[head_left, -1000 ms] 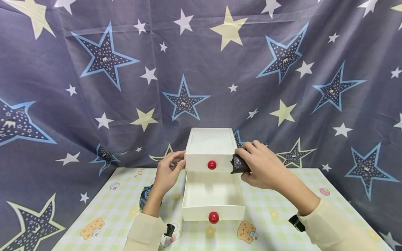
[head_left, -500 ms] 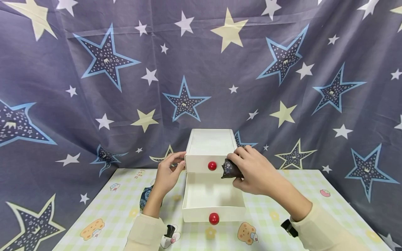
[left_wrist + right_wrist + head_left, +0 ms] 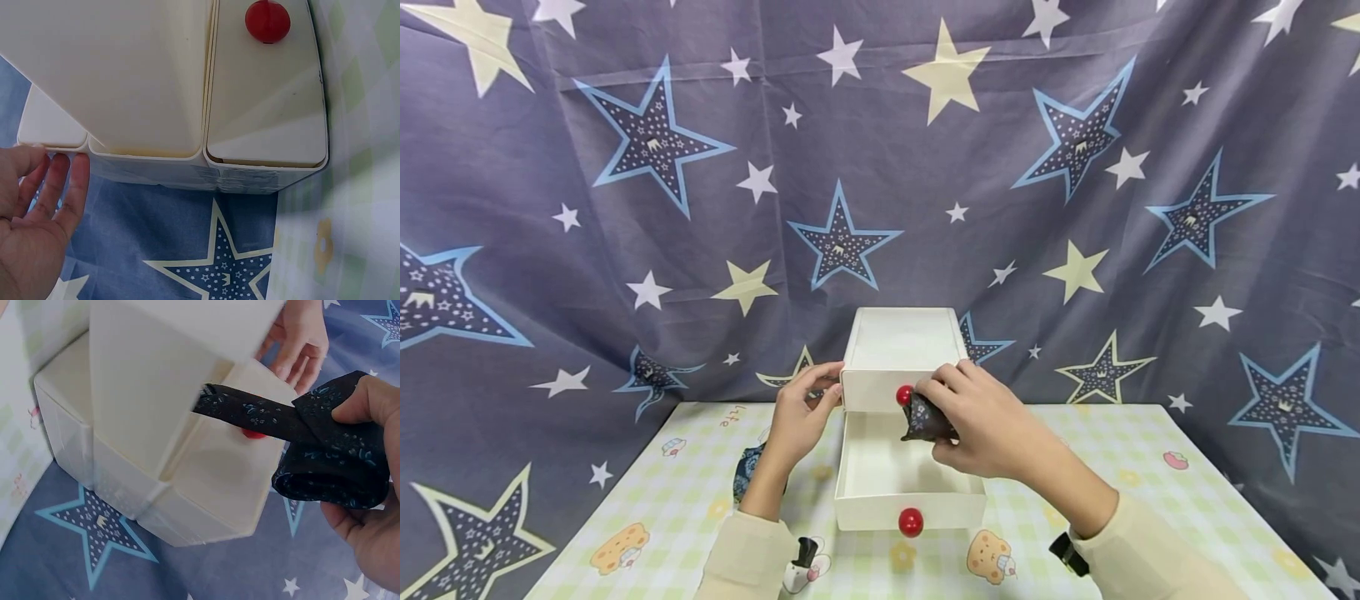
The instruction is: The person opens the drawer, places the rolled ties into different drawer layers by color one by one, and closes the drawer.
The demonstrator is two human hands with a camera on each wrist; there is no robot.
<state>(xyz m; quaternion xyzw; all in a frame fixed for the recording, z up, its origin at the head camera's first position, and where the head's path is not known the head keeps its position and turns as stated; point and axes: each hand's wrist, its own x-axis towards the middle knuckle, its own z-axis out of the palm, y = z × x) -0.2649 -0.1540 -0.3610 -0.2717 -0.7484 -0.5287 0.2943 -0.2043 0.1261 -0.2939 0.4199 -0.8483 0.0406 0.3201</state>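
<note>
A white drawer cabinet [image 3: 906, 340] stands at the back of the table, its middle drawer [image 3: 868, 512] pulled out with a bare inside. My right hand [image 3: 992, 429] grips a rolled dark floral necktie [image 3: 931, 419], held above that drawer and in front of the top drawer [image 3: 871, 390]. In the right wrist view, thumb and fingers pinch the roll and a narrow tail [image 3: 250, 412] sticks out from it. At the cabinet's upper left side, my left hand [image 3: 801, 417] touches the wall with fingers extended. The bottom drawer [image 3: 269, 100] shows closed in the left wrist view.
Behind my left forearm lies a blue patterned cloth item [image 3: 747, 473], partly hidden. Red round knobs [image 3: 911, 522] stick out from the drawer fronts. A green checked cloth [image 3: 662, 533] covers the table, and a starry curtain [image 3: 880, 150] hangs behind.
My right hand has moved left and slightly down with the necktie, from the cabinet's right edge to above the pulled-out drawer. The left hand has stayed in place.
</note>
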